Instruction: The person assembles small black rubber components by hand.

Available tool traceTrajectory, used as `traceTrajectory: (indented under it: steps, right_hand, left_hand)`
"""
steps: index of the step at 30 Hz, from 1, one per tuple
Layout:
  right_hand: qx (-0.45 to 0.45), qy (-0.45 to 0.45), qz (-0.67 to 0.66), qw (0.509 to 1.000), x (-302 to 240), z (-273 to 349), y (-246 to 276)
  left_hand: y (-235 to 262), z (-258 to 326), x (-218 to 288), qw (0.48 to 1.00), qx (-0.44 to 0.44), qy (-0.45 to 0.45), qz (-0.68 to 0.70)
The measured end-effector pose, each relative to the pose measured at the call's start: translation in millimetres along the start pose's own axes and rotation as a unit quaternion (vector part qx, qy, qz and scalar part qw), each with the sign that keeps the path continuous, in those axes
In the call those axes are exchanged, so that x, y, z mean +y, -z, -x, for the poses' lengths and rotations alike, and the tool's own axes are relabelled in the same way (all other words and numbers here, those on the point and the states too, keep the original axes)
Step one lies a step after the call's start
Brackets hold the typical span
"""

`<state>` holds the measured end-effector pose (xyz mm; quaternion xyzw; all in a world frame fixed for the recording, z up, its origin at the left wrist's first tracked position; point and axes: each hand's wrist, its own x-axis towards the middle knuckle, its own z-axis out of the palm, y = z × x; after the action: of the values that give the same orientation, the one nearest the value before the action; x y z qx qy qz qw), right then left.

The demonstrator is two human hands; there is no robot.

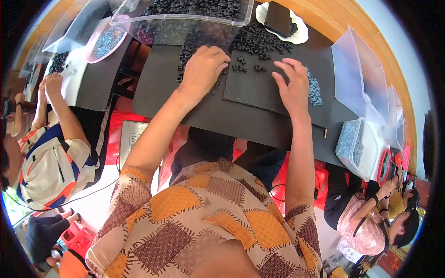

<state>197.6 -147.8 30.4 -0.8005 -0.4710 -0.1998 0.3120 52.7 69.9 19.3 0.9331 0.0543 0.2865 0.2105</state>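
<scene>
Small black ring-shaped plastic parts (262, 41) lie heaped on the dark table, with a few loose on a dark mat (250, 88). My left hand (204, 69) is over the left edge of the heap, its fingers curled together; whatever they hold is hidden. Over the mat's right side, my right hand (294, 85) has thumb and fingers apart with nothing visible between them. Just beyond its fingers sits a loose black part (259, 68). A pile of small bluish metal pieces, seemingly screws (314, 90), lies right beside that hand.
A clear bin (194, 18) of black parts stands at the far side. A white scalloped dish (300, 33) holds a dark phone-like slab (278, 19). Clear containers (357, 69) line the right. Co-workers sit left and right; a pink bowl (91, 53) stands at left.
</scene>
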Motion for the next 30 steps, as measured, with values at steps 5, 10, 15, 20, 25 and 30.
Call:
traceTrajectory:
  steps: [5, 10, 15, 20, 25, 30]
  right_hand:
    - [-0.034, -0.040, 0.001, 0.999, 7.1, 19.2, -2.1]
    - [-0.046, -0.047, -0.008, 0.998, 2.9, 15.8, -3.6]
    - [-0.052, -0.043, -0.061, 0.996, -4.9, 3.8, -11.2]
    - [-0.041, -0.059, -0.080, 0.994, -3.2, 6.1, -12.4]
    - [-0.013, -0.119, 0.042, 0.992, 20.5, 19.3, 21.3]
    - [-0.039, -0.119, 0.138, 0.983, 32.1, 44.6, 44.6]
  left_hand:
    - [1.1, -5.6, -5.2, 0.999, -0.041, -0.030, -0.006]
    - [2.0, -11.2, -6.5, 0.998, -0.050, -0.050, -0.003]
    - [1.2, -16.7, -10.2, 0.996, -0.079, -0.043, -0.003]
    - [17.1, -12.5, 9.9, 0.987, 0.038, -0.020, 0.154]
    - [11.6, 12.1, 49.2, 0.813, -0.090, 0.203, 0.538]
    - [-21.9, 31.5, 69.3, 0.711, -0.149, 0.225, 0.649]
